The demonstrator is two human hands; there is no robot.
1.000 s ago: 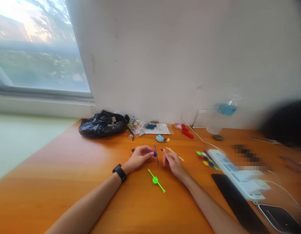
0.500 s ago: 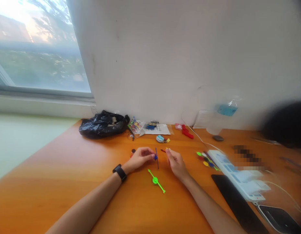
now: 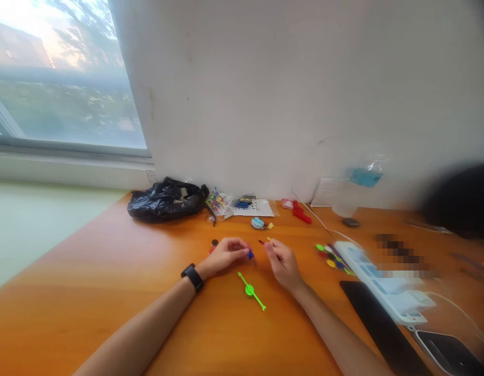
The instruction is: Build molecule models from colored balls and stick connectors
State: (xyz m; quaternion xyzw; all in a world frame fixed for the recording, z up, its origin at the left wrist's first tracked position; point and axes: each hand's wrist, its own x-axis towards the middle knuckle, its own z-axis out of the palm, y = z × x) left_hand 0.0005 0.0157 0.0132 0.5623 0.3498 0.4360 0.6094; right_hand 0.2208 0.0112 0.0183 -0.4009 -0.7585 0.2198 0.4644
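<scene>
My left hand (image 3: pixel 225 256), with a black watch (image 3: pixel 192 278) at its wrist, pinches a small blue arrow spinner (image 3: pixel 250 255) between thumb and finger. The spinner's pointer looks short and smeared, edge-on or in motion. Just right of it, my right hand (image 3: pixel 281 261) is closed with the thumb against the fingers. A red pointed piece (image 3: pixel 261 242) sticks out of the grip to the left, and a bit of yellow shows above it. On the table between my forearms lies a green arrow spinner (image 3: pixel 249 290) on a round base, touched by neither hand.
Several coloured discs and arrows (image 3: pixel 331 258) lie beside a white power strip (image 3: pixel 377 279) on the right. A black plastic bag (image 3: pixel 167 201), a bag of small parts (image 3: pixel 219 202) and a round tin (image 3: pixel 257 223) are at the back. A person's dark hair shows far right.
The blue pointer, long and upright before, now appears short and blurred near the left fingertips. Both hands stay almost where they were; the green spinner has not moved.
</scene>
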